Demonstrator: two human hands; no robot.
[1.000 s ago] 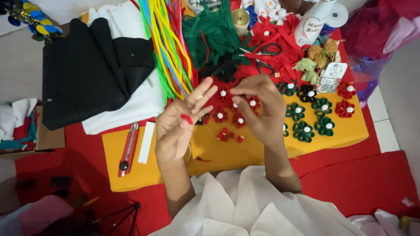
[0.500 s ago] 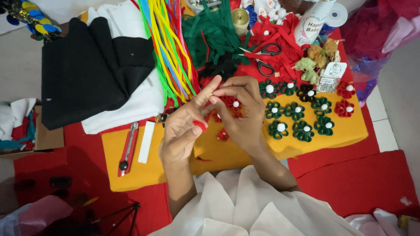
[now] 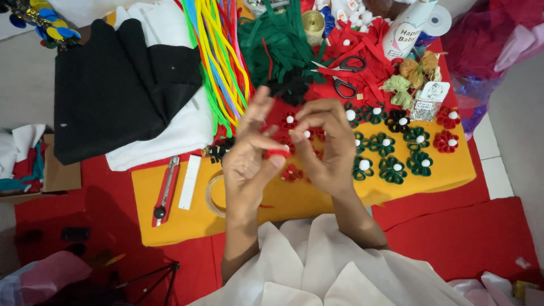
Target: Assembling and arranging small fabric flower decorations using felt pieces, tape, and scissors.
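Left hand: the left hand (image 3: pixel 249 161) pinched a small red felt piece (image 3: pixel 277 152) at its fingertips.
Right hand: the right hand (image 3: pixel 326 147) gripped a white pompom (image 3: pixel 306 134), just above that piece.
Beneath: yellow felt sheet (image 3: pixel 317 195) with finished felt flowers (image 3: pixel 392 169).

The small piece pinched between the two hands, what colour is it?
Red: the small piece shows between left hand and right hand, head view.
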